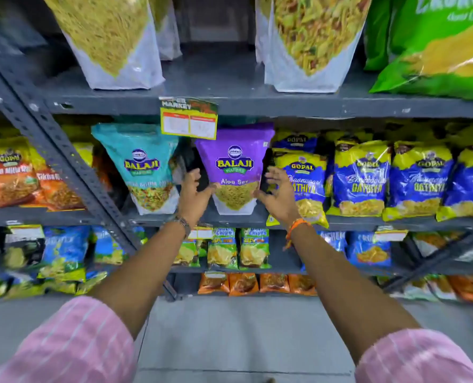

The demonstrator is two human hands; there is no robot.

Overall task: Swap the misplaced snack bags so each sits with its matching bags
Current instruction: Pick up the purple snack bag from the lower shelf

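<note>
Two bare hands reach to the middle grey metal shelf (230, 220), one at each side of the purple glossy stand-up snack pouch (234, 167), which stands upright between a teal pouch (144, 167) and blue-yellow crinkly bags (301, 183). The left hand (194, 196) touches its lower left edge with the thumb; the right hand (279, 196) is spread open beside its right edge. Neither hand grips yet. I judge the pouch light, soft and slippery; holding both side seams seems safest.

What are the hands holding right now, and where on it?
The purple Balaji bag, low on its two side edges: left hand at its left edge, right hand at its right. Fingers look loose, so a firm grip isn't certain.
</note>
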